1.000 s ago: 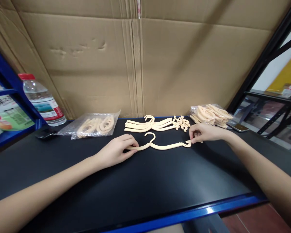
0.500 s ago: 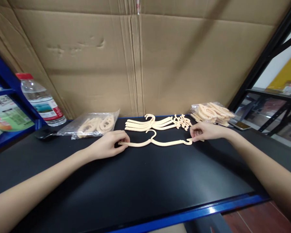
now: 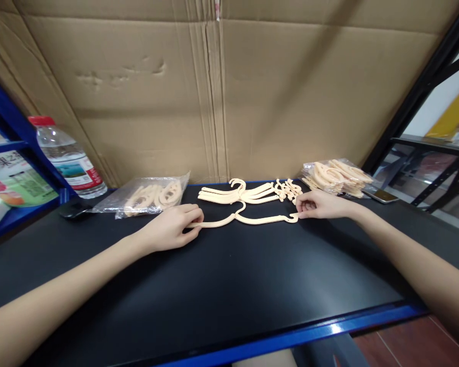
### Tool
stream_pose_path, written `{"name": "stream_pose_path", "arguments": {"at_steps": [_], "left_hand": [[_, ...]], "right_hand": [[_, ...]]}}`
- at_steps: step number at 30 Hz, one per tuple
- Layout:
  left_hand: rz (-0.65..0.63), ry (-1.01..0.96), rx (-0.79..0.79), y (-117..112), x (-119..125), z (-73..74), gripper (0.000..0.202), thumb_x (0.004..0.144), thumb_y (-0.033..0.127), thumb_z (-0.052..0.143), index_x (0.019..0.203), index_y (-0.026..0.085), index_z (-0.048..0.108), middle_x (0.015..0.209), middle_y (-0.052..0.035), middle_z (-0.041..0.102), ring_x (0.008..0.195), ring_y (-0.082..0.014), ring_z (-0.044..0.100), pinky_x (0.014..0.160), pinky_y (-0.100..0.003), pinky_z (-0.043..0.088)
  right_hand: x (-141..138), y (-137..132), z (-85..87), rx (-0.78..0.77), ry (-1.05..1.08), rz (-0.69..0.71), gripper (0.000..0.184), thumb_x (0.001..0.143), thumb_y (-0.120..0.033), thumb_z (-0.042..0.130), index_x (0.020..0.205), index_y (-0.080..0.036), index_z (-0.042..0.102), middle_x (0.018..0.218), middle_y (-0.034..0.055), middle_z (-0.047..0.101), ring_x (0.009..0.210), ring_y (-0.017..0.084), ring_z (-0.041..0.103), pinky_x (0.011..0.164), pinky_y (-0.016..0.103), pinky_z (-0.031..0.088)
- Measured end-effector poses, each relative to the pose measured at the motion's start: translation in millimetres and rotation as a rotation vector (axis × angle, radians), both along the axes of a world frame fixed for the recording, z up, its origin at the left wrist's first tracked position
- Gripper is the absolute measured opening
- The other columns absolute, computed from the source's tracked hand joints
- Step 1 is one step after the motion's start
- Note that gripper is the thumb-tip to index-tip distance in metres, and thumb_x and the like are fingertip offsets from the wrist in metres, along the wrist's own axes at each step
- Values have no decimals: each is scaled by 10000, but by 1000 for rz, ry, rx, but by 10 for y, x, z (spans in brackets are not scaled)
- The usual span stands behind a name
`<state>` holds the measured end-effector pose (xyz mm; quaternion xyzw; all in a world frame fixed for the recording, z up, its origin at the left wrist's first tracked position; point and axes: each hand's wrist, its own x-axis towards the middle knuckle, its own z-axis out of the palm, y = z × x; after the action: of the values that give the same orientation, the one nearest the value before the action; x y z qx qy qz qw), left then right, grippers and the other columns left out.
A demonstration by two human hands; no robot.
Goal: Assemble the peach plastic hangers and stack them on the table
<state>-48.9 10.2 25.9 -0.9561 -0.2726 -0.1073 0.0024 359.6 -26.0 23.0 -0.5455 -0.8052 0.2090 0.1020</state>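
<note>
A cream plastic hanger lies spread out flat on the black tabletop. My left hand pinches its left arm tip, fingers closed on it. My right hand pinches its right end, fingers closed too. Just behind the hanger lies a stack of several more cream hangers, with the held one almost touching it.
A clear bag of cream parts lies back left, and another bag of parts back right beside a phone. A water bottle stands far left near a dark object. Cardboard walls the back; a blue edge runs along the front.
The hanger's left arm has unfolded outward; my left hand slid left with it. Both hands then shifted the hanger back toward the stack.
</note>
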Motion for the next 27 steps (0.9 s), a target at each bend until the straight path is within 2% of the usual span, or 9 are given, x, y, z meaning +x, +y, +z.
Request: {"name": "stream_pose_path", "arguments": {"at_steps": [3, 10, 16, 27], "left_hand": [[15, -18, 35, -3, 7, -27, 100, 846, 209, 430, 787, 184, 506, 791, -40, 552, 674, -174, 523, 623, -289, 415], [60, -126, 80, 6, 10, -158, 147, 841, 231, 463, 959, 182, 536, 903, -63, 576, 788, -204, 548, 709, -322, 441], [60, -173, 68, 30, 14, -198, 108, 858, 226, 450, 869, 186, 550, 856, -48, 568, 763, -189, 535, 710, -314, 444], [73, -208, 84, 35, 26, -210, 86, 851, 211, 444, 825, 190, 523, 805, -34, 547, 735, -184, 534, 681, -304, 434]], "right_hand": [[2, 1, -5, 28, -11, 11, 335, 773, -506, 594, 749, -172, 596, 665, 23, 576, 618, 156, 535, 582, 287, 410], [-4, -9, 2, 51, -24, 46, 285, 783, -452, 591, 786, -168, 616, 724, 40, 598, 660, 162, 551, 606, 283, 428], [-24, -3, -6, 50, 35, 19, 330, 775, -493, 591, 782, -163, 617, 688, 32, 583, 632, 157, 535, 580, 283, 415], [-33, 9, -25, 57, 41, 4, 324, 774, -486, 588, 774, -163, 618, 703, 33, 583, 638, 153, 530, 589, 285, 427]]}}
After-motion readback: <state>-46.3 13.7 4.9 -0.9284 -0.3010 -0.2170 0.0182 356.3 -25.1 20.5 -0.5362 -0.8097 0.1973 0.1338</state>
